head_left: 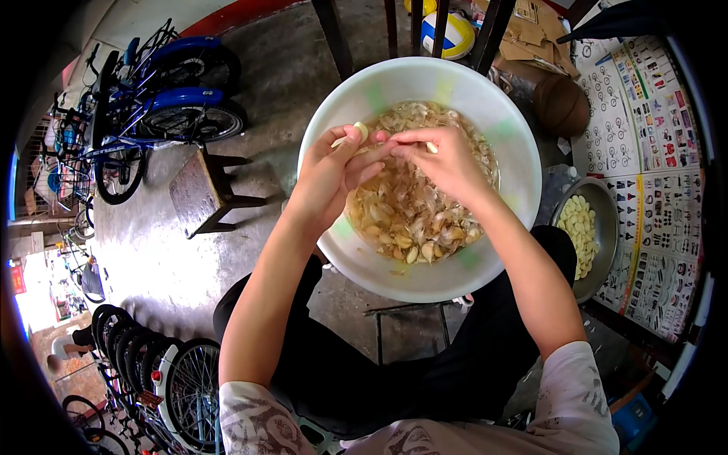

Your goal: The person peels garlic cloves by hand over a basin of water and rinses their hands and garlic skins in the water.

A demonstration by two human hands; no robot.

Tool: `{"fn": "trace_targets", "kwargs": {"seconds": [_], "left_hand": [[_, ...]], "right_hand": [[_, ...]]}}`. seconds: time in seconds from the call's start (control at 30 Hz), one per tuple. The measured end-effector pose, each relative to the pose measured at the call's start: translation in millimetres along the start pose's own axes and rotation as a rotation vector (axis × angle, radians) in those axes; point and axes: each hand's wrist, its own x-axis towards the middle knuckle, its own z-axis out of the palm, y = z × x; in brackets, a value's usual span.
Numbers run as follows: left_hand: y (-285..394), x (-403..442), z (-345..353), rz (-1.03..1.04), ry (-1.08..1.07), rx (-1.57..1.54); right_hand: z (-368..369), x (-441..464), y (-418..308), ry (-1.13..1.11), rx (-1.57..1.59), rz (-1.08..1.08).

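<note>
Both hands meet above a large white plastic basin [516, 174]. Between its thumb and index finger, my left hand [326, 174] pinches a pale peeled garlic clove [362, 133], its other fingers reaching toward the right. My right hand [447, 163] is closed, its fingertips touching the left fingers. A pale garlic clove [431, 147] shows partly among the right fingers. Below them, papery garlic skins [425, 205] float in brownish water. Several unpeeled cloves [413, 250] lie at the near side of the basin, partly under water.
At the right, a metal bowl [607, 246] holds many peeled garlic cloves [578, 227]. A wooden stool [201, 193] stands left of the basin. Bicycles [189, 102] line the left side. Beyond the basin are dark chair bars [391, 26], a volleyball [453, 36] and a brown ball [561, 106].
</note>
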Motion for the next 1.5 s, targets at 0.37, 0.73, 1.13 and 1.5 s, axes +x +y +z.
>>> {"fn": "trace_targets", "kwargs": {"seconds": [0.37, 0.73, 1.13, 1.5], "left_hand": [[-45.5, 39.6, -38.3, -0.054, 0.052, 0.456], [-41.0, 21.0, -17.3, 0.259, 0.119, 1.536], [-5.0, 14.2, -3.6, 0.842, -0.113, 1.405], [17.3, 3.0, 9.6, 1.074, -0.082, 1.246]], "right_hand": [[10.4, 3.0, 37.1, -0.094, -0.364, 0.123], [22.1, -8.0, 40.4, -0.124, -0.566, 0.162], [5.8, 2.2, 6.8, -0.207, 0.857, 0.628], [-3.3, -3.6, -15.5, -0.180, 1.036, 0.632]]}}
